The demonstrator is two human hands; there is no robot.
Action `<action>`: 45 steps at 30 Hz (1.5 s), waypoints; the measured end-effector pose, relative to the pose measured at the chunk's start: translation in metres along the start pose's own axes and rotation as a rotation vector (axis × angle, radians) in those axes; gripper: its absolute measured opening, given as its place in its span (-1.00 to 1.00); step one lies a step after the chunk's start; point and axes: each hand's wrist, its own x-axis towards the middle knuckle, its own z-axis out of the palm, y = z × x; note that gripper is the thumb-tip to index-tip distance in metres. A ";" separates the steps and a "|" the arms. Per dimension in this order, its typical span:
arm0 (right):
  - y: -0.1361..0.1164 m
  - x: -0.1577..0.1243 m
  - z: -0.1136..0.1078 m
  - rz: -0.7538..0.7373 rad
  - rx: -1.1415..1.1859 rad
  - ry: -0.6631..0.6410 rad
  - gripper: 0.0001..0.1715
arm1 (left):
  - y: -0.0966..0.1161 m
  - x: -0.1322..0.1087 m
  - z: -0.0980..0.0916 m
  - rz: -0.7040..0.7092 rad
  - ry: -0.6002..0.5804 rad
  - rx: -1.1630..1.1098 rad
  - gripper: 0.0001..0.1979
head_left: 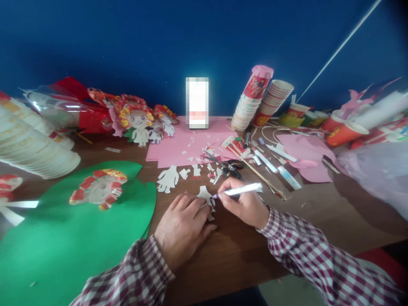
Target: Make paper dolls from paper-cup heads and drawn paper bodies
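Observation:
My right hand [245, 205] grips a white marker [244, 189], its dark tip touching the edge of a small white paper cutout [204, 193]. Lying flat over the cutout's left part, my left hand [183, 223] presses it to the brown table [236, 259] with fingers stretched out, so part of the cutout is hidden. Just behind are another white cutout [168, 179] shaped like a small body and a pair of black-handled scissors [232, 168] among paper scraps [196, 171]. A paper head with a red and yellow fringe [101, 189] rests on green paper [105, 242] at the left.
Finished paper dolls [140, 123] stand at the back left, beside stacked paper cups [38, 148]. Pink sheets [181, 144] lie under a blurred bright screen [196, 102]. More cup stacks [247, 112], wooden sticks [255, 172] and a glue-like tube [289, 177] are to the right.

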 end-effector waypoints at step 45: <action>0.001 0.000 0.000 -0.003 0.004 -0.020 -0.92 | 0.001 0.000 -0.001 0.002 0.006 0.007 -0.75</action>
